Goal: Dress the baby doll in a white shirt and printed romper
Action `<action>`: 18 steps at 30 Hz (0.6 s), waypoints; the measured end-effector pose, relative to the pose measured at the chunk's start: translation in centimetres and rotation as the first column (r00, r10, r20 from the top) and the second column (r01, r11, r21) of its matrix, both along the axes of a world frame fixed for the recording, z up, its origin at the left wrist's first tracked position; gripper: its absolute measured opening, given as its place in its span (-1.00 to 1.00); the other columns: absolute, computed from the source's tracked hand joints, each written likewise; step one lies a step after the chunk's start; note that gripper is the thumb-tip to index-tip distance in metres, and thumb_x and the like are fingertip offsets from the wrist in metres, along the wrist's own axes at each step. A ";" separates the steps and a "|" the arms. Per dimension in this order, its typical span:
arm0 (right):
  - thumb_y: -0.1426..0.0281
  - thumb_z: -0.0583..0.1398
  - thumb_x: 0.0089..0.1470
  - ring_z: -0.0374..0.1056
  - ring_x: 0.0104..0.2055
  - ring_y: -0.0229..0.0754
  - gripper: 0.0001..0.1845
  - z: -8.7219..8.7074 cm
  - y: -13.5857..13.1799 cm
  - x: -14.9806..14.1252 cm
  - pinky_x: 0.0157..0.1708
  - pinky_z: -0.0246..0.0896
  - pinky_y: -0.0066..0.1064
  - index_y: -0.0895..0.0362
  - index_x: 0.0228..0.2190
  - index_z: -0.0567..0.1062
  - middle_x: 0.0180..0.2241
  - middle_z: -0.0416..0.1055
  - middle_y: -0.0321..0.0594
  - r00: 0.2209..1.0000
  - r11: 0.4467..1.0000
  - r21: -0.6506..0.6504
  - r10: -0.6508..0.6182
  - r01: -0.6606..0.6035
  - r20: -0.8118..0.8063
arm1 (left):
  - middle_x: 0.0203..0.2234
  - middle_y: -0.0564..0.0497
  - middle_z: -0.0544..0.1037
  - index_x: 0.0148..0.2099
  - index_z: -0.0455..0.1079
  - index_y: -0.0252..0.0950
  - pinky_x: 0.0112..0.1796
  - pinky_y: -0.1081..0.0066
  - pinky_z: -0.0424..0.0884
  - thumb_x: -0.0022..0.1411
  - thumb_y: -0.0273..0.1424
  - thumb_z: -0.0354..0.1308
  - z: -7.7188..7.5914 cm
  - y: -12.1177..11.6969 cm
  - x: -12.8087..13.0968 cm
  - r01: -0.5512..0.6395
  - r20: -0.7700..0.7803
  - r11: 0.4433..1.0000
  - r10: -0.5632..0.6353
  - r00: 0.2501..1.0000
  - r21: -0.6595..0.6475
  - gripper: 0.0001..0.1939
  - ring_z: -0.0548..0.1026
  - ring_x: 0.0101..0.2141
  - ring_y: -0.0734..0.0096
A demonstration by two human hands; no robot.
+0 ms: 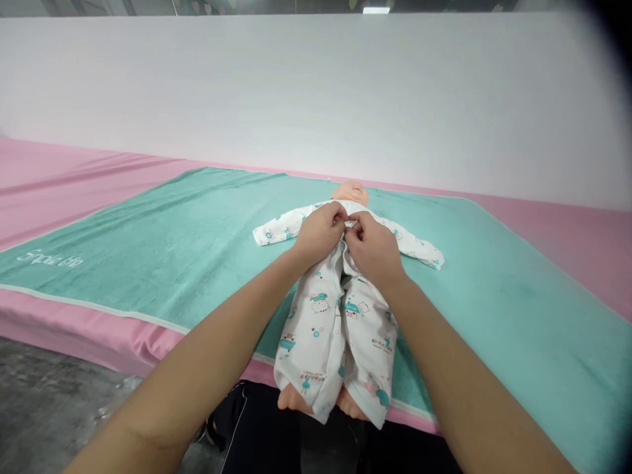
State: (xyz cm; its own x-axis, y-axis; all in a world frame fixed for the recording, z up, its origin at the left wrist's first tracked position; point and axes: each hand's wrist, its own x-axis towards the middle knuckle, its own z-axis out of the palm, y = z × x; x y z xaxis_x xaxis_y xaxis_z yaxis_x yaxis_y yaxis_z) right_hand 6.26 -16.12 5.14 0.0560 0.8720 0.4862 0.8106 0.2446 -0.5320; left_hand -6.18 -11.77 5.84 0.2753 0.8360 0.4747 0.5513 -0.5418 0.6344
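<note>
A baby doll point(349, 192) lies on its back on a teal towel point(187, 237), dressed in a white printed romper point(316, 329). Its bare feet stick out over the near edge of the bed. My left hand point(320, 232) and my right hand point(371, 247) meet at the doll's chest. Both pinch the front edges of the romper just below the neck, fingers closed on the fabric. The romper's sleeves spread out to either side, and its front is parted further down between the legs.
The towel covers a pink mattress point(59, 178) that runs along a white wall point(296, 85). Grey floor point(44, 395) shows at the lower left. Dark clothing with a white stripe point(257, 428) is below the bed edge between my arms.
</note>
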 end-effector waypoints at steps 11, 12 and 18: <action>0.39 0.03 0.04 0.29 -0.43 -0.16 -0.74 0.0 0.1 -0.1 -0.42 0.02 -0.38 0.07 -0.21 0.40 -0.49 0.41 -0.28 1.000 1.000 0.002 0.001 -0.001 -0.006 | -0.38 0.05 0.47 -0.33 0.30 -0.25 -0.33 0.42 0.27 0.10 -0.53 -0.07 -0.2 0.0 -0.1 0.015 0.014 1.000 -0.015 1.000 0.013 -0.84 0.37 -0.34 0.39; 0.39 0.03 0.04 0.29 -0.43 -0.15 -0.74 0.0 0.1 -0.1 -0.43 0.01 -0.38 0.07 -0.21 0.40 -0.49 0.41 -0.28 1.000 1.000 0.001 -0.003 0.003 -0.003 | -0.38 0.05 0.47 -0.32 0.30 -0.24 -0.33 0.42 0.27 0.10 -0.53 -0.07 -0.2 0.0 -0.1 0.013 0.013 1.000 -0.013 1.000 0.008 -0.84 0.37 -0.34 0.40; 0.39 0.03 0.03 0.29 -0.42 -0.14 -0.74 0.0 0.0 -0.1 -0.41 0.02 -0.38 0.06 -0.21 0.40 -0.49 0.42 -0.28 1.000 1.000 -0.001 -0.002 0.002 -0.007 | -0.41 0.07 0.45 -0.33 0.31 -0.24 -0.34 0.41 0.27 0.07 -0.56 -0.06 -0.4 0.2 -0.1 0.024 0.030 0.999 -0.025 0.999 0.042 -0.83 0.36 -0.36 0.40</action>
